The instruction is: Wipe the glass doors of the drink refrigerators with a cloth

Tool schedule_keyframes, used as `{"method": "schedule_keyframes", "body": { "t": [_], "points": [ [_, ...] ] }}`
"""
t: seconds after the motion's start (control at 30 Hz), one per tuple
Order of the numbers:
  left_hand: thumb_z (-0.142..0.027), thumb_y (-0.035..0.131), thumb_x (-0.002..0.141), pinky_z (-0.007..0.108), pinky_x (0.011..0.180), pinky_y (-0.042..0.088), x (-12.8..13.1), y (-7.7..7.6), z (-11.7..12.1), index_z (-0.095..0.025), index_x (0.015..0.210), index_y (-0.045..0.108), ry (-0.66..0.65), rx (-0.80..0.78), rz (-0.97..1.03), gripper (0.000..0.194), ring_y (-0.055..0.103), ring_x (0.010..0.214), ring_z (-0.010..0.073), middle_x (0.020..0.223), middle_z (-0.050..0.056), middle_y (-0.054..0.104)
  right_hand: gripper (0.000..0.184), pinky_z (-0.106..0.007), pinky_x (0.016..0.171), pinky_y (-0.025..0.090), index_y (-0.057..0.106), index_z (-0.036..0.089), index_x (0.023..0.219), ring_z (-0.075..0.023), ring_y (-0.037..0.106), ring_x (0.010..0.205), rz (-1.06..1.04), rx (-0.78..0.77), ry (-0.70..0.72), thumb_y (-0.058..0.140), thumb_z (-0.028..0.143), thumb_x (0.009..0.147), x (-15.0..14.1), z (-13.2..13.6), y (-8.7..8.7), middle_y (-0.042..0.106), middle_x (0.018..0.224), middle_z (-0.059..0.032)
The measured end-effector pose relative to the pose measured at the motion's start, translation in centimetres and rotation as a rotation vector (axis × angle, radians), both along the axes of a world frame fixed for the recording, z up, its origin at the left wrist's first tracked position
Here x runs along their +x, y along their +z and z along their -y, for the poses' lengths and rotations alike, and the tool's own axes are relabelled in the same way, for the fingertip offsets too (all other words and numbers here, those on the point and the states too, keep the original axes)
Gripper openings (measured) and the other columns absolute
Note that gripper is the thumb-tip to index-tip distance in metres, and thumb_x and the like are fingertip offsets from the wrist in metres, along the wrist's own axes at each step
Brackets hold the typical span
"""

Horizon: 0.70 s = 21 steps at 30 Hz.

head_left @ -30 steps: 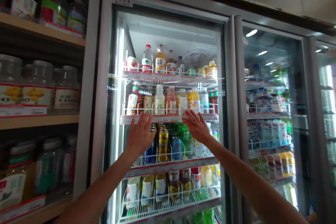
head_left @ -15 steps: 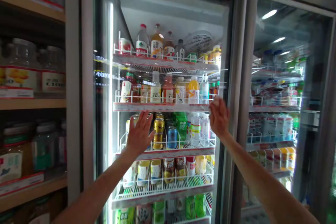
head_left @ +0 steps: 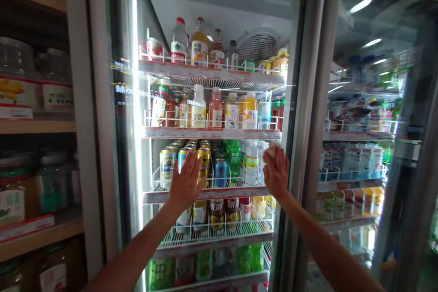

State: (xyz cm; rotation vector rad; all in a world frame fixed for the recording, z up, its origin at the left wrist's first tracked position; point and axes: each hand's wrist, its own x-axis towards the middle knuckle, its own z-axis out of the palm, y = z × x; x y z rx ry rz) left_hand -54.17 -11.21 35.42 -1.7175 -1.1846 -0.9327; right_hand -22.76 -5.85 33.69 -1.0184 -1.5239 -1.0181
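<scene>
My left hand [head_left: 186, 180] lies flat toward the glass door [head_left: 219, 4] of a lit drinks cooler, its fingers stretched out, in front of the can shelf. To the right, my right hand [head_left: 276, 173] is closed on a pale, crumpled cloth [head_left: 273, 149] against the same glass, near the door's right side. Whether it is cloth or paper is hard to tell. Behind the glass, a gold can [head_left: 204, 159], a blue can [head_left: 221, 172] and a green bottle [head_left: 234, 157] stand between my hands.
Shelves of bottles and cans fill the cooler, with an orange juice bottle [head_left: 199, 45] on the top one. At right stands a second glass door [head_left: 369, 23] beside a metal frame [head_left: 313, 77]. Wooden shelves [head_left: 37, 126] with jars are at left.
My right hand has moved down the glass with the cloth, from the shelf edge to the can shelf. My left hand stays open at about the same place. The view has shifted slightly.
</scene>
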Motion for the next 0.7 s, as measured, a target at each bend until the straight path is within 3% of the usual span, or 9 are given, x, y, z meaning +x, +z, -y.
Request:
{"method": "schedule_keyframes", "body": {
  "t": [0.07, 0.13, 0.3, 0.37, 0.47, 0.5, 0.53, 0.63, 0.7],
  "points": [
    [-0.034, 0.044, 0.085, 0.049, 0.112, 0.005, 0.1, -0.4, 0.2, -0.017, 0.142, 0.018, -0.010, -0.014, -0.020, 0.064, 0.018, 0.137, 0.0234, 0.146, 0.012, 0.026, 0.057, -0.049, 0.107, 0.030, 0.034, 0.039, 0.135, -0.0233, 0.024, 0.136, 0.269, -0.091, 0.080, 0.044, 0.018, 0.084, -0.7, 0.5, -2.5, 0.024, 0.149, 0.0012],
    [-0.034, 0.044, 0.085, 0.049, 0.112, 0.006, 0.0, -0.9, 0.4, -0.017, 0.142, 0.019, -0.007, -0.025, -0.031, 0.064, 0.018, 0.137, 0.0235, 0.146, 0.012, 0.026, 0.057, -0.047, 0.108, 0.030, 0.034, 0.042, 0.134, -0.0208, 0.029, 0.134, 0.425, -0.125, 0.107, 0.045, 0.017, 0.084, -0.7, 0.8, -3.7, 0.030, 0.146, 0.0034],
    [-0.035, 0.043, 0.086, 0.049, 0.112, 0.007, -0.7, -2.5, 1.0, -0.017, 0.141, 0.023, 0.014, -0.035, -0.030, 0.061, 0.020, 0.136, 0.0245, 0.145, 0.013, 0.028, 0.057, -0.059, 0.103, 0.028, 0.030, 0.030, 0.139, -0.0306, 0.017, 0.137, -0.051, 0.040, -0.027, 0.044, 0.018, 0.084, -0.8, 0.2, -1.4, 0.006, 0.152, -0.0072],
    [-0.033, 0.043, 0.086, 0.049, 0.112, 0.008, -1.1, -3.1, 1.2, -0.016, 0.141, 0.023, 0.023, -0.028, -0.034, 0.060, 0.022, 0.136, 0.0247, 0.144, 0.013, 0.029, 0.055, -0.056, 0.106, 0.026, 0.033, 0.028, 0.138, -0.0293, 0.014, 0.138, 0.037, 0.018, 0.023, 0.045, 0.017, 0.084, -2.5, 0.3, -1.5, 0.006, 0.152, -0.0067],
    [-0.035, 0.044, 0.086, 0.050, 0.111, 0.010, -2.0, -3.7, 1.5, -0.017, 0.141, 0.020, 0.011, 0.002, -0.026, 0.063, 0.025, 0.135, 0.0255, 0.144, 0.013, 0.032, 0.054, -0.047, 0.112, 0.020, 0.037, 0.031, 0.135, -0.0222, 0.017, 0.138, 0.486, -0.006, 0.179, 0.047, 0.016, 0.084, -5.3, 1.0, -2.4, 0.016, 0.151, -0.0012],
    [-0.037, 0.045, 0.086, 0.050, 0.111, 0.010, -2.4, -3.8, 1.6, -0.017, 0.142, 0.019, 0.008, 0.016, -0.017, 0.065, 0.026, 0.135, 0.0257, 0.143, 0.013, 0.032, 0.055, -0.047, 0.113, 0.018, 0.037, 0.031, 0.135, -0.0213, 0.018, 0.138, 0.549, -0.002, 0.200, 0.048, 0.016, 0.083, -6.1, 1.1, -2.2, 0.017, 0.151, -0.0001],
    [-0.037, 0.045, 0.086, 0.050, 0.111, 0.010, -2.8, -3.9, 1.6, -0.017, 0.142, 0.018, 0.014, 0.024, -0.010, 0.066, 0.026, 0.135, 0.0258, 0.143, 0.013, 0.032, 0.056, -0.048, 0.112, 0.017, 0.036, 0.031, 0.135, -0.0218, 0.018, 0.138, 0.531, 0.006, 0.201, 0.049, 0.017, 0.083, -6.7, 1.2, -1.6, 0.017, 0.151, -0.0001],
    [-0.036, 0.044, 0.086, 0.050, 0.111, 0.011, -4.2, -4.2, 1.8, -0.017, 0.142, 0.016, 0.053, 0.023, -0.001, 0.065, 0.023, 0.136, 0.0256, 0.144, 0.013, 0.030, 0.059, -0.054, 0.110, 0.018, 0.031, 0.030, 0.138, -0.0273, 0.015, 0.138, 0.199, 0.023, 0.149, 0.050, 0.018, 0.083, -8.3, 0.9, 0.8, 0.009, 0.152, -0.0033],
    [-0.036, 0.045, 0.086, 0.050, 0.111, 0.010, -5.1, -4.5, 2.1, -0.017, 0.142, 0.017, 0.067, 0.008, 0.011, 0.066, 0.022, 0.136, 0.0256, 0.144, 0.013, 0.030, 0.059, -0.055, 0.109, 0.018, 0.031, 0.029, 0.138, -0.0278, 0.014, 0.139, 0.156, 0.025, 0.159, 0.049, 0.017, 0.083, -9.6, 0.8, 1.1, 0.011, 0.152, -0.0038]
  ]
}}
